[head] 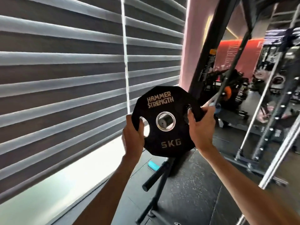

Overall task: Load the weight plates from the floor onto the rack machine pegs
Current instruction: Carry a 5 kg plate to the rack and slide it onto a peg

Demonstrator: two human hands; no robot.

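Black plate (155, 101) gripped, left hand (133, 138), right hand (201, 126)

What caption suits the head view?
Left hand and right hand hold a 5 kg Hammer Strength plate, peg end visible through its hole.

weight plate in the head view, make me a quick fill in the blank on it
1. The black weight plate is marked ___ KG.
2. Its printed brand reads HAMMER ___.
3. The left hand grips its left edge; the right hand grips its ___ edge.
Missing words: 5; STRENGTH; right.
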